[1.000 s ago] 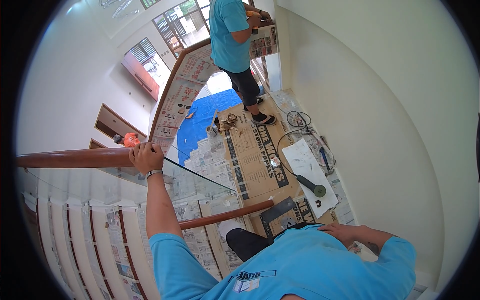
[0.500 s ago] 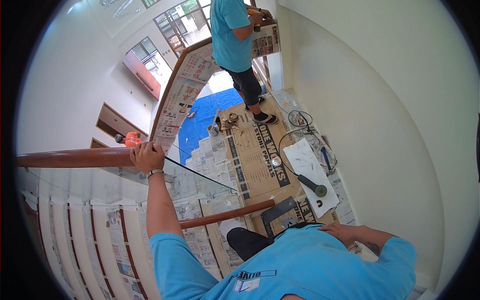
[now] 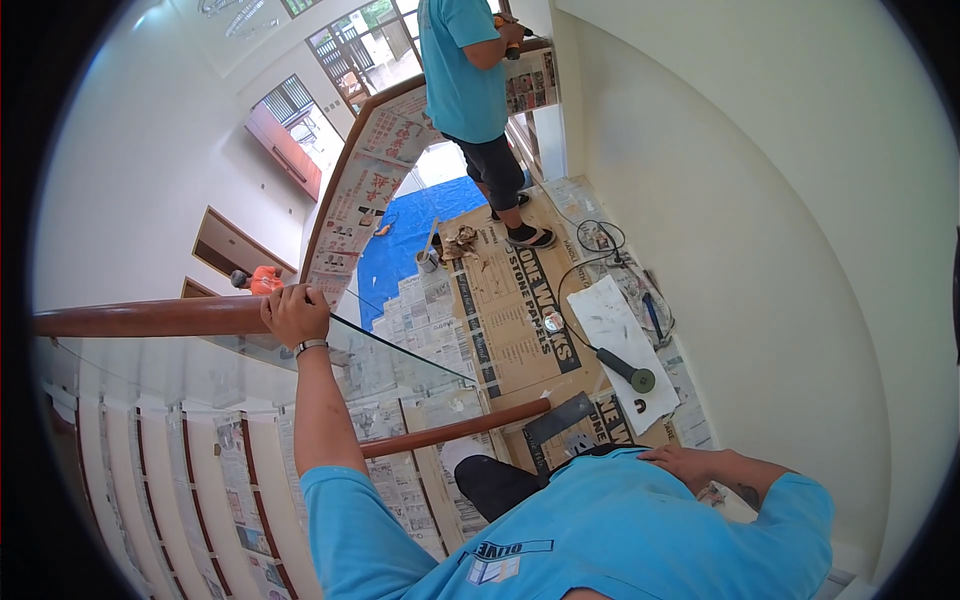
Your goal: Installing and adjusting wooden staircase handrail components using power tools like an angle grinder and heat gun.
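Observation:
My left hand (image 3: 297,312) is wrapped over the cut end of a brown wooden handrail (image 3: 160,317), which runs off to the left above a glass panel (image 3: 395,350). My right hand (image 3: 685,465) lies flat against my blue shirt at the waist, its fingers stretched out and holding nothing visible. Below my left forearm, a second length of brown rail (image 3: 455,430) slants over the papered steps. A green corded angle grinder (image 3: 628,370) rests on a white board (image 3: 610,315) in front of my right hand.
A co-worker (image 3: 465,80) in a blue shirt stands ahead, holding an orange and black power tool (image 3: 512,32). Printed cardboard (image 3: 515,320) covers the landing, with a can (image 3: 427,261) and a blue sheet (image 3: 400,225) beyond. Another person in orange (image 3: 266,279) is lower down at left.
The co-worker has drawn the power tool back and up a little from the far rail. Both my hands stay where they were.

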A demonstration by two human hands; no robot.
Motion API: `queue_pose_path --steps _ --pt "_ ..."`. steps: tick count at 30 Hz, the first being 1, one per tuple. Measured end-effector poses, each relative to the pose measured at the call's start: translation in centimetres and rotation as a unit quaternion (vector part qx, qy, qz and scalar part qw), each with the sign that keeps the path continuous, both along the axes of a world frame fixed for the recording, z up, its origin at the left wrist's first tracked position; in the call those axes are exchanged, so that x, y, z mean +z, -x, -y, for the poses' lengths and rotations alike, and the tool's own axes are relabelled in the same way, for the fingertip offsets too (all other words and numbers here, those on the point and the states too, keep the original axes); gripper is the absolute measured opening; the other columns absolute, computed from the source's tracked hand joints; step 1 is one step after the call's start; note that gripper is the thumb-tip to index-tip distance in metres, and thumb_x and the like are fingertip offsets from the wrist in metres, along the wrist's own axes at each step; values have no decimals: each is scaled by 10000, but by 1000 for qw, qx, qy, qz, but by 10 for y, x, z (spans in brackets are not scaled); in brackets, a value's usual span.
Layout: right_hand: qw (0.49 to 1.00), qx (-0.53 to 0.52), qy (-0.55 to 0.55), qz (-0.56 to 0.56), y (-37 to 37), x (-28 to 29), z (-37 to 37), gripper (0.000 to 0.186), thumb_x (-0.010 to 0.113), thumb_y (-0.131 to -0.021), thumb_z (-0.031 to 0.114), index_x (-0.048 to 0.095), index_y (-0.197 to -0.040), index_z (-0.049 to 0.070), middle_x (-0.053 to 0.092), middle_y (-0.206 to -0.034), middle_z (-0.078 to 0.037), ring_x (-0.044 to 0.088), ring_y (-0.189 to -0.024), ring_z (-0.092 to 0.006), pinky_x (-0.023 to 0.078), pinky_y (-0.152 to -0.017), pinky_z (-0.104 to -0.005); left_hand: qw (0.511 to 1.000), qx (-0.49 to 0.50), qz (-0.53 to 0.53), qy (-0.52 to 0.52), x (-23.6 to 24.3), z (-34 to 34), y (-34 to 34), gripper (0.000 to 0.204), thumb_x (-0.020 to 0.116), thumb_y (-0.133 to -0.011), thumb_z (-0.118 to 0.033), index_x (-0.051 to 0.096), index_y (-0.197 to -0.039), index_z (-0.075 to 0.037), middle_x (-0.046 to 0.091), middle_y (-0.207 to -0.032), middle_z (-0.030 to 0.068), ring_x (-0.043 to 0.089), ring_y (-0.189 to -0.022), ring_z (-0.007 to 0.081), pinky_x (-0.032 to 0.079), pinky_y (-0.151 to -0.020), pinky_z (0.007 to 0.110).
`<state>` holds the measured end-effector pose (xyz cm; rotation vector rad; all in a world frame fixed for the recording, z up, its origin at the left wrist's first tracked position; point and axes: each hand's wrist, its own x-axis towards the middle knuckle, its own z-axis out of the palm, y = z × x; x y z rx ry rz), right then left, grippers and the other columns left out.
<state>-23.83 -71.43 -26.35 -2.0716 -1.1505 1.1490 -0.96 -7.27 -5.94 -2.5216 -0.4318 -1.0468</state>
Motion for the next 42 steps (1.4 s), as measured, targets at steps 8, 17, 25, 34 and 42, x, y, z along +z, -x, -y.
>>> queue_pose_path --steps 8,17,25,34,42 --pt "1000 -10 -9 0 2 -1 3 1190 900 -547 315 246 -1529 155 158 -1604 -145 281 -1386 -453 288 -1163 -509 1000 0 5 -3 -1 0 -1 283 528 -863 -289 771 -804 -158 745 -934 0 618 -1060 197 343 -1067 440" --pt "1000 -2 4 -4 0 0 1 1205 905 -539 302 238 -1532 150 150 -1607 -149 281 -1391 -443 281 -1168 -504 1000 -2 13 -8 -3 -2 -2 277 533 -859 -289 766 -797 -155 746 -919 -3 632 -1050 197 356 -1057 445" --pt "1000 -6 -19 4 -2 0 1 1184 899 -542 296 256 -1525 141 173 -1601 -153 295 -1384 -443 277 -1168 -501 1000 -4 17 -10 -3 -3 -2 281 527 -859 -282 764 -785 -149 745 -916 -7 628 -1049 191 360 -1056 437" --pt "1000 -1 -9 5 -3 0 1 1180 894 -552 310 253 -1527 138 173 -1599 -166 291 -1388 -452 282 -1166 -506 1000 -4 8 0 -3 -3 -2 278 527 -855 -278 765 -789 -148 745 -921 -7 626 -1044 194 359 -1057 439" --pt "1000 -2 -19 0 -4 0 2 1140 873 -592 335 252 -1528 140 182 -1596 -171 287 -1390 -457 279 -1164 -514 1000 -1 10 -12 -3 -2 -2 277 528 -858 -282 763 -791 -151 744 -927 -14 623 -1049 187 357 -1057 435"
